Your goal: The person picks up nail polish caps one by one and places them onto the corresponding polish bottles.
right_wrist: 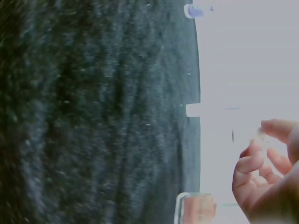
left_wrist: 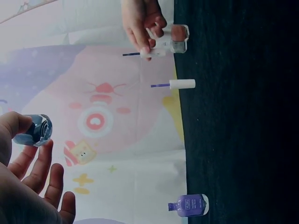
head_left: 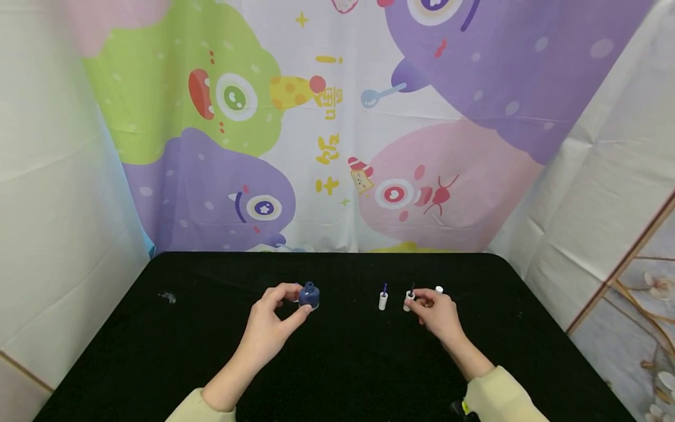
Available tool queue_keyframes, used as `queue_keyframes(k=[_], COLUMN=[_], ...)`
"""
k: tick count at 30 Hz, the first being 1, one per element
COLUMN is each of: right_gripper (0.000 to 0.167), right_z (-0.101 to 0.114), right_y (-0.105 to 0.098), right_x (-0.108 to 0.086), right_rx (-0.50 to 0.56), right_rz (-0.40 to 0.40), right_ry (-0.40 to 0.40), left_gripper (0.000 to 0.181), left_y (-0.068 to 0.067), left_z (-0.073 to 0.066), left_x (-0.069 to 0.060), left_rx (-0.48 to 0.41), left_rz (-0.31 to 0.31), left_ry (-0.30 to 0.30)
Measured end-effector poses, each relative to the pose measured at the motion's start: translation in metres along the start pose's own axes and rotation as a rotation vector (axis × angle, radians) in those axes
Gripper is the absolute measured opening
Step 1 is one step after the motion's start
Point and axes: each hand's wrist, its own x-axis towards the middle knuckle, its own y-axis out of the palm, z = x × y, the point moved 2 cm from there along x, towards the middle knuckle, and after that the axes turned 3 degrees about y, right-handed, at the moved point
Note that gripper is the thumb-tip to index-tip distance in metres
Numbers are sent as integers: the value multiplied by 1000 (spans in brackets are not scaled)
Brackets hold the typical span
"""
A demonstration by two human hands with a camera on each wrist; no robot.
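- We are seeing the black table (head_left: 343, 369) spanning the frame's lower half.
- Left of centre, our left hand (head_left: 268, 328) is clamping the dark blue bottle (head_left: 309, 296) between thumb and fingers; it is sitting at the fingertips, mouth up.
- Right of centre, our right hand (head_left: 437, 316) is pinching a white brush cap (head_left: 408, 305), dark brush pointing up.
- Lower right of the left wrist view, a purple bottle (left_wrist: 189, 205) is standing.
- At that view's top, right of centre, a peach bottle (left_wrist: 179, 33) is standing.
- Right of centre in the head view, a purple-brush cap (head_left: 382, 301) is standing.
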Motion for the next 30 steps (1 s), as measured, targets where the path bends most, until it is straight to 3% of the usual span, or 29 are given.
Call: queue_keyframes(k=[18,30], right_gripper=[36,30], right_z=[24,51], right_y=[-25,-42], right_x=[-8,-15], right_rx=[45,-64], right_rz=[8,-93], right_ry=[-31,-230], left_gripper=[27,25], left_y=[2,2], left_z=[-7,-16], left_x=[-1,-1], left_rx=[-9,-37], left_rz=[15,22], left_ry=[-15,-36])
